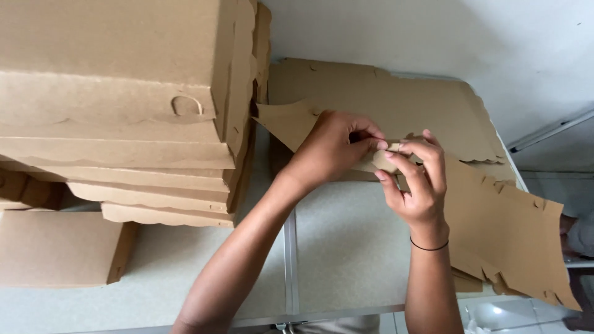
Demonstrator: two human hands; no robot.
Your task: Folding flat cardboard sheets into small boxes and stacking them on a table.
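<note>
A flat brown cardboard box blank with scalloped, notched edges lies tilted across the table in front of me. My left hand grips its upper flap near the middle, fingers curled over the edge. My right hand, with a thin black band on the wrist, pinches a small tab of the same blank just beside the left hand's fingertips. The two hands touch at the fingertips. Under the blank lies a pile of more flat cardboard blanks.
A tall stack of folded cardboard boxes fills the left side, and another box sits below it. The speckled grey table has a metal seam down its middle. A white wall rises behind. Part of another person shows at the right edge.
</note>
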